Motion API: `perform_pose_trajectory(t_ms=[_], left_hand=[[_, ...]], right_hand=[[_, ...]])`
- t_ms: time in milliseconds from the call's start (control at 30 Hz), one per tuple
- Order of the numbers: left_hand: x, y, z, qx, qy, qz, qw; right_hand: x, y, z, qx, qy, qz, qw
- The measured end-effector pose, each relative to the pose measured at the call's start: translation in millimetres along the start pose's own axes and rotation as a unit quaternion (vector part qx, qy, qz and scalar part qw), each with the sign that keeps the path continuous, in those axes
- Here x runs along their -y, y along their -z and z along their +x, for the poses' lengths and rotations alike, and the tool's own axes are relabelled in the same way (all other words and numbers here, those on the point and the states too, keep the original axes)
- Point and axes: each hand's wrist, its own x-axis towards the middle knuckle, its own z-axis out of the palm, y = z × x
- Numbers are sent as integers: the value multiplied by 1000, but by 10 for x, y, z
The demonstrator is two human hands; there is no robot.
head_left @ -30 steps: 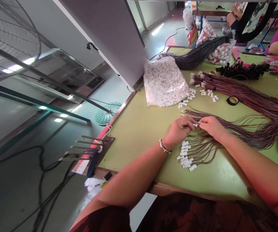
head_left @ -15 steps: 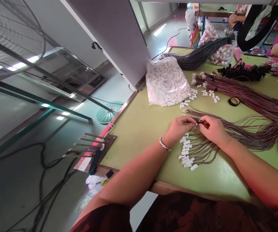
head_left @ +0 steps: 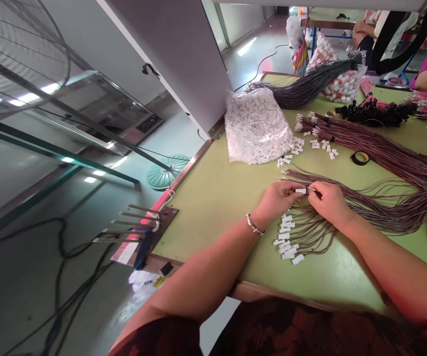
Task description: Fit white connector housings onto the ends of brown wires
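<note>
The white connector (head_left: 301, 191) sits pinched in the fingertips of the left hand (head_left: 278, 200), out over the middle of the green table (head_left: 213, 198), with the metal tip of a thin brown wire (head_left: 311, 188) meeting its open end. The right hand (head_left: 328, 201) has its fingers closed on that wire just behind the tip.

The likeliest slip, as I judge it, is a tip that goes in crooked or only part way: the housing is small, hard, smooth plastic, and the wire is limp and springy, so it can bow instead of pushing home. The connector could also squirt out of the pinch, being slick and boxy. The loose fan of brown wires (head_left: 365, 202) lying under the right hand could snag on a finger and drag neighbours along.

Just below the hands lies a cluster of finished wire ends (head_left: 286, 240), each capped with a white block, near the table's near edge. Toward the far left edge a crinkled clear bag of connectors (head_left: 256, 123) slumps, with loose connectors (head_left: 291, 148) spilled beside it. A glossy roll of black tape (head_left: 359, 157) lies further right, among long bundled wire harnesses (head_left: 380, 146).
</note>
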Motion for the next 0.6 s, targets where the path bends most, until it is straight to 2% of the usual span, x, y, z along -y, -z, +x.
perform_pose_trajectory(t_ms=[100, 167, 233, 333, 433, 600], left_hand=[[-12, 9, -13, -13, -117, 133, 984], [-13, 20, -13, -4, -146, 166, 975], [2, 28, -6, 13, -126, 139, 982], [25, 36, 10, 65, -31, 10, 997], [7, 43, 13, 94, 48, -98, 990], [-51, 50, 0, 85, 72, -146, 983]], right_hand=[[24, -3, 5, 19, -42, 33, 998], [36, 6, 7, 39, -78, 77, 993], [47, 25, 11, 53, -109, 133, 984], [66, 60, 18, 67, -136, 213, 965], [73, 76, 20, 75, -149, 285, 944], [39, 65, 13, 92, -180, 373, 906]])
